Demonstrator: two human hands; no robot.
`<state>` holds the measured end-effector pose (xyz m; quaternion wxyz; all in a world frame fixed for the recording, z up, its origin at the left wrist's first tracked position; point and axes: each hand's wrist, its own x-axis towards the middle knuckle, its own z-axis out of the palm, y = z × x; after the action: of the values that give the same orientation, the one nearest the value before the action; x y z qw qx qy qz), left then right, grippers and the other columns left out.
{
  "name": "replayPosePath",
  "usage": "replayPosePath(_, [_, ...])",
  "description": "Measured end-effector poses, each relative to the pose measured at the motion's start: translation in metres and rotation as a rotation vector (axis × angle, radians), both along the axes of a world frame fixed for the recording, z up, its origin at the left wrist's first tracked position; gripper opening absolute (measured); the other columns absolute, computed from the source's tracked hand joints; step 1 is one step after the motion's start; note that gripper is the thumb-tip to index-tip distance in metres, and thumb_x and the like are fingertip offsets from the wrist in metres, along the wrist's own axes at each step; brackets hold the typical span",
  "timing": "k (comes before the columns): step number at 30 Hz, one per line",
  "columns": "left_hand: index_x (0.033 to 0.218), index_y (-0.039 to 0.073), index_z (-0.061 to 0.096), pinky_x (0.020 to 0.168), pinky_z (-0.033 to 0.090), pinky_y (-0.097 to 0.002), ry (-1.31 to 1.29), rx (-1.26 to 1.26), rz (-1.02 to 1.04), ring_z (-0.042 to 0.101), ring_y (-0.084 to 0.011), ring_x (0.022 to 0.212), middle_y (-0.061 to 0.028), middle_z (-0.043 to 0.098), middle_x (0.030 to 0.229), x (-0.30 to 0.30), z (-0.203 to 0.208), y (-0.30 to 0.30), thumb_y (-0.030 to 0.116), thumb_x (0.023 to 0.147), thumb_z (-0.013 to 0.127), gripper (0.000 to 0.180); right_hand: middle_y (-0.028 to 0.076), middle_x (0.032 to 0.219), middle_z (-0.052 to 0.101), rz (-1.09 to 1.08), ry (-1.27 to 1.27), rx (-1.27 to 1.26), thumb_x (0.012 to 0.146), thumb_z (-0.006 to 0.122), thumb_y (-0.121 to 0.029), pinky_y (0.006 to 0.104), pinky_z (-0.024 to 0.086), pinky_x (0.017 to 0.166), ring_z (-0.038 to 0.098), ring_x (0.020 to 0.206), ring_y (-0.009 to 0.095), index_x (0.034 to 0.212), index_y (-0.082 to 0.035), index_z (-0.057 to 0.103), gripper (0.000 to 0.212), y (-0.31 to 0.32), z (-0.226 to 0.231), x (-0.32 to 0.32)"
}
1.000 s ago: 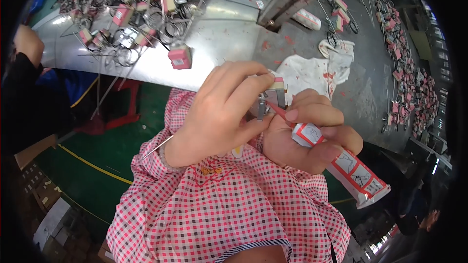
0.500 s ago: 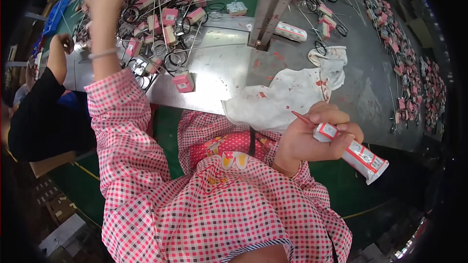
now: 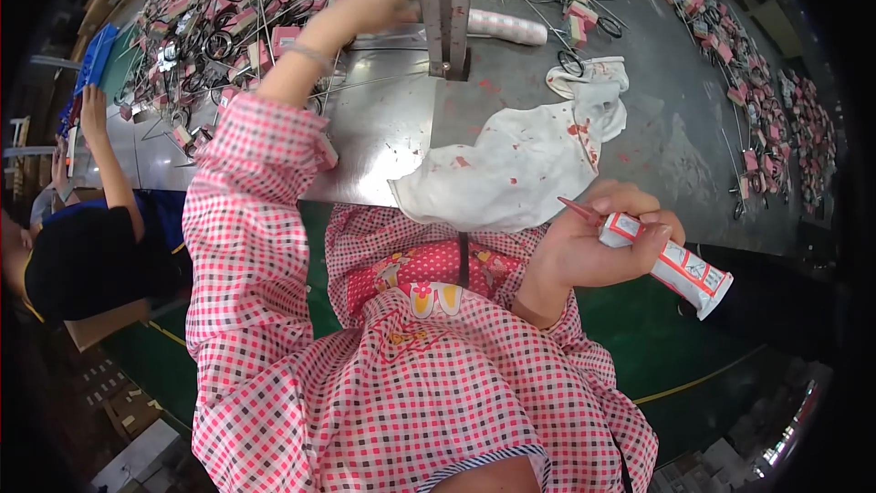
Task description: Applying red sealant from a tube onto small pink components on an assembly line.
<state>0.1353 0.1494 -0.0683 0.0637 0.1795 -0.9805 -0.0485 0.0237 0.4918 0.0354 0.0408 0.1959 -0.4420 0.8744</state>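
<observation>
The right hand [image 3: 613, 242] is gripping the white-and-red tube [image 3: 691, 279], fingers curling round it, its red nozzle [image 3: 582, 211] pointing up-left near the white cloth [image 3: 511, 164]. The left hand [image 3: 388, 7] is hovering by the metal post [image 3: 445, 9], blurring too much to tell its opening or hold. Good handling is probably calling for light squeezing, keeping the nozzle off the cloth and the left hand from snagging the pink-block parts [image 3: 285, 38].

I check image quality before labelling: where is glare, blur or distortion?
Head view: glare whitens the metal table beside the white cloth; left hand blurred, tube in the right hand clearer; also in the head view, straight lines bend toward the dark rim.
</observation>
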Motion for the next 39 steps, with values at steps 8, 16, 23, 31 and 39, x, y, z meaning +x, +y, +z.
replayPosePath(8, [0.111,0.005,0.047,0.061,0.042,-0.0246,1.294,0.817,0.214,0.050,-0.0149,0.076,-0.0101,0.053,0.096,0.118,0.143,0.103,0.028,0.082,0.053,0.038,0.009,0.044,0.040,0.036,-0.081,-0.002,0.083,0.035,-0.028,0.0236,0.029,0.036,0.033,0.036,0.014,0.078,-0.010,0.029,0.020,-0.005,0.002,0.005])
replayPosePath(16, [0.126,0.008,0.031,0.047,0.037,-0.0235,1.788,1.880,-0.019,0.041,-0.0148,0.060,-0.0109,0.046,0.099,0.058,0.091,0.285,0.049,0.083,0.041,0.060,0.008,0.049,0.043,0.579,-0.142,-0.241,0.087,0.031,-0.034,0.0236,0.026,0.036,0.032,0.038,0.013,0.081,-0.009,0.038,0.026,-0.016,0.018,0.037])
replayPosePath(23, [0.130,0.011,0.024,0.052,0.039,-0.0269,1.674,2.192,-0.218,0.047,-0.0177,0.063,-0.0132,0.043,0.103,0.036,0.085,0.323,0.055,0.083,0.033,0.065,0.010,0.062,0.048,0.923,-0.138,-0.407,0.089,0.028,-0.038,0.0286,0.034,0.040,0.036,0.047,0.015,0.085,-0.008,0.043,0.034,-0.013,0.017,0.043])
replayPosePath(31, [0.130,0.007,0.021,0.052,0.040,-0.0270,1.639,2.298,-0.156,0.049,-0.0181,0.063,-0.0141,0.044,0.100,0.039,0.085,0.325,0.057,0.081,0.033,0.071,0.011,0.061,0.048,0.998,-0.011,-0.357,0.090,0.024,-0.037,0.0288,0.038,0.041,0.038,0.045,0.016,0.086,-0.008,0.042,0.034,-0.012,0.015,0.042])
replayPosePath(39, [0.129,0.004,0.021,0.054,0.044,-0.0263,1.622,2.259,-0.149,0.052,-0.0184,0.066,-0.0142,0.045,0.096,0.043,0.085,0.324,0.062,0.077,0.035,0.078,0.010,0.061,0.048,0.947,0.023,-0.311,0.090,0.022,-0.037,0.0271,0.037,0.039,0.038,0.042,0.015,0.085,-0.007,0.041,0.035,-0.015,0.017,0.051])
